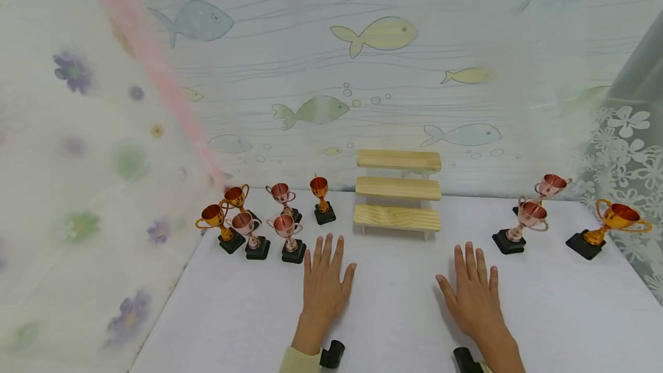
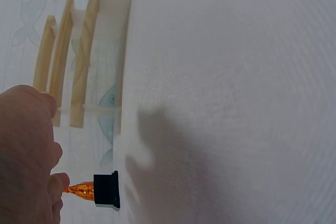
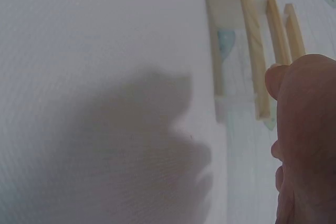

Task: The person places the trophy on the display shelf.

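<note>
Covering the back of the frame, a fish-print backdrop (image 1: 362, 73) rises behind the white table (image 1: 393, 315). At centre stands a wooden three-step stand (image 1: 397, 191). Below it, left hand (image 1: 323, 281) and right hand (image 1: 473, 298) lie flat, fingers spread, holding nothing. Small trophies (image 1: 259, 217) cluster centre-left.

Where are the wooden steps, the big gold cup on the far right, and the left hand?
wooden steps (image 1: 397, 217), head view, on the lowest plank.
big gold cup (image 1: 618, 215), head view, on its bowl.
left hand (image 1: 323, 281), head view, on the back of the hand.
</note>
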Motion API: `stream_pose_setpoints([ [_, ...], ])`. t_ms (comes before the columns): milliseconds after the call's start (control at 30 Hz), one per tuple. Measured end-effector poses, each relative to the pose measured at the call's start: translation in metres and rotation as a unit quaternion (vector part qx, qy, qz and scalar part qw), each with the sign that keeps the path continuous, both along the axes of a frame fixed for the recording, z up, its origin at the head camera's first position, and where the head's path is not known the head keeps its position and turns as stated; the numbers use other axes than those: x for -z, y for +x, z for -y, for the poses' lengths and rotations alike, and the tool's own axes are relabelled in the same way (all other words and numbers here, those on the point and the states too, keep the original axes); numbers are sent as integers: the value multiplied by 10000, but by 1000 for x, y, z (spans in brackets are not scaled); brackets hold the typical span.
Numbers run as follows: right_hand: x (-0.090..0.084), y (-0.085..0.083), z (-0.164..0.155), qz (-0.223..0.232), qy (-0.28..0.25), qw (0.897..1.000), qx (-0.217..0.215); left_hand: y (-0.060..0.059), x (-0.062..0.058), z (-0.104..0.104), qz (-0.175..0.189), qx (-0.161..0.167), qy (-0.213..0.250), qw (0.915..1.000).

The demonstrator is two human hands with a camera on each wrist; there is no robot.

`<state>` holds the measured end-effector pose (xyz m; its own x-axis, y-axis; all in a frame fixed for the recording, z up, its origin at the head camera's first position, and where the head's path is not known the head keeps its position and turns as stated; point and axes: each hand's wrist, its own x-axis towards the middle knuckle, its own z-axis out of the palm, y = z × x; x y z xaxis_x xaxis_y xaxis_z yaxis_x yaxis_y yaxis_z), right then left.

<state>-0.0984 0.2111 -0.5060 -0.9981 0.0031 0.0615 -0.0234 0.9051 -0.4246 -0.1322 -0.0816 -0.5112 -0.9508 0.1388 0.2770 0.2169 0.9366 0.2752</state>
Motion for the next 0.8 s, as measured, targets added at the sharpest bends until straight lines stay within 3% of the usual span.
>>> stream_pose_setpoints([
  [800, -1, 0, -2, -14, 51, 10000, 56, 0, 0, 6, -137, -6, 93, 9999],
])
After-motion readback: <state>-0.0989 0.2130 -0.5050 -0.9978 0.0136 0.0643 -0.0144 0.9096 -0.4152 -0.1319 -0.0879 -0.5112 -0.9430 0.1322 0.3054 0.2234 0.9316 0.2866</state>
